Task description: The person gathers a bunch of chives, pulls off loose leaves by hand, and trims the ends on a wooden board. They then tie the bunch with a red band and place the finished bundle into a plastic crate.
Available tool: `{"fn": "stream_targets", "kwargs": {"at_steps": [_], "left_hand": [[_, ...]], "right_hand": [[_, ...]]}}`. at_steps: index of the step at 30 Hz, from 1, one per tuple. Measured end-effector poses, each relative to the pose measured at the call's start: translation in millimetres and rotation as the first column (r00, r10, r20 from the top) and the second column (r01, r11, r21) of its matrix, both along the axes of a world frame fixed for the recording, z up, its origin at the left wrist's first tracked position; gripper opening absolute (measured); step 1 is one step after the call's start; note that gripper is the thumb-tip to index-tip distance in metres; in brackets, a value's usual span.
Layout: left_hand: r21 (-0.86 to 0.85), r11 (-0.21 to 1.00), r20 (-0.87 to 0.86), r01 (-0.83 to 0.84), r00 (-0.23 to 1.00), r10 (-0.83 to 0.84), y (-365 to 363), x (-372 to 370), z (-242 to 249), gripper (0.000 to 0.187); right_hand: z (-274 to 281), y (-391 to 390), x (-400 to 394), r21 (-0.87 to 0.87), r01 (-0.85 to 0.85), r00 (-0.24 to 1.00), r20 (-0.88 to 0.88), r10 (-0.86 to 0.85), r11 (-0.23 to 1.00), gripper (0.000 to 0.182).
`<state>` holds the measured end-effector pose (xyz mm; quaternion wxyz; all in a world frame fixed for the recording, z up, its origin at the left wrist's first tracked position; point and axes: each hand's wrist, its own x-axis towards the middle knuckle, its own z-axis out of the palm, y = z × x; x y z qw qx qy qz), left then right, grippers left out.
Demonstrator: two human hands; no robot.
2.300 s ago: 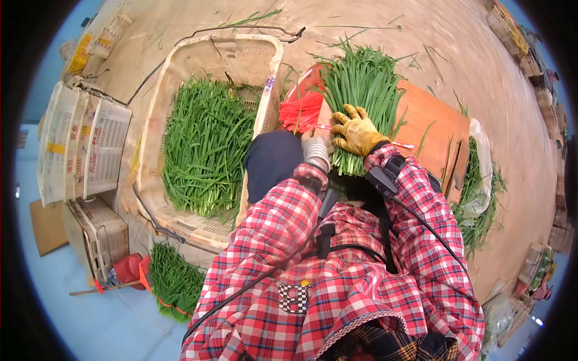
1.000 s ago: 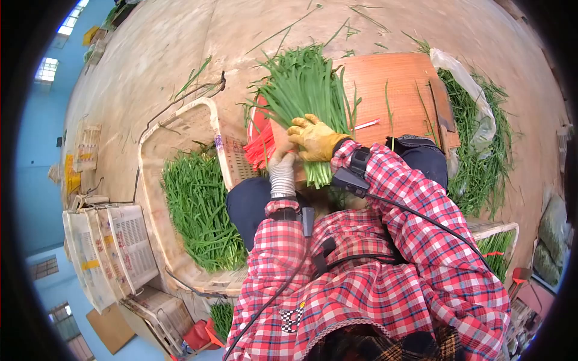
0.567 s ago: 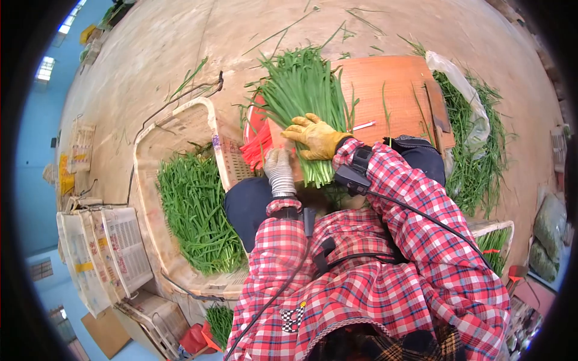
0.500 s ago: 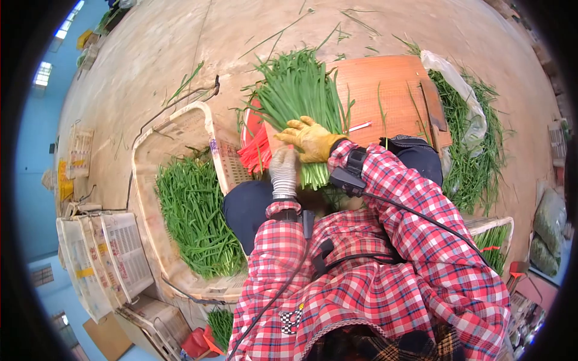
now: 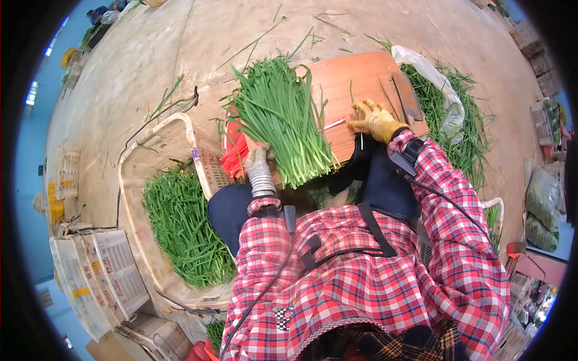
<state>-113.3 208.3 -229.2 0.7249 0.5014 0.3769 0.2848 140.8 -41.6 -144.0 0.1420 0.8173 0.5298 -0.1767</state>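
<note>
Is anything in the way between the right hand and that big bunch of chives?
Nothing tall that I can see. Between the right hand and the bunch of chives, a slim red-and-white object lies across the board, near the fingertips.

A broad tan floor [image 5: 241, 36] spread across the room, smooth and slightly stained, with a thin straight seam in it. Blue walls [image 5: 30, 150] rose along the left, where small windows [image 5: 31, 94] glowed bright white. Pale plastic crates [image 5: 99, 271] stood stacked at the left, and more containers [image 5: 545, 75] lined the right edge. Soft, even light covered the floor.
</note>
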Motion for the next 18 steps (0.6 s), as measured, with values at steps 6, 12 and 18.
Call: {"fn": "stream_targets", "kwargs": {"at_steps": [6, 12, 18], "left_hand": [[-0.181, 0.982, 0.156, -0.043, 0.985, 0.072, 0, -2, 5, 0.009], [-0.325, 0.942, 0.243, -0.087, 0.955, 0.172, -5, -3, 11, 0.005], [-0.255, 0.946, 0.141, -0.201, 0.96, 0.242, -5, -8, 10, 0.004]], "right_hand": [[4, -32, 21, 0.013, -0.088, 0.982, 0.171, 0.085, 0.996, 0.029], [17, -194, 88, 0.29, 0.474, 0.614, 0.568, -0.548, 0.832, 0.04], [-73, -29, 24, 0.45, 0.592, 0.804, -0.273, -0.528, 0.669, 0.028]]}}
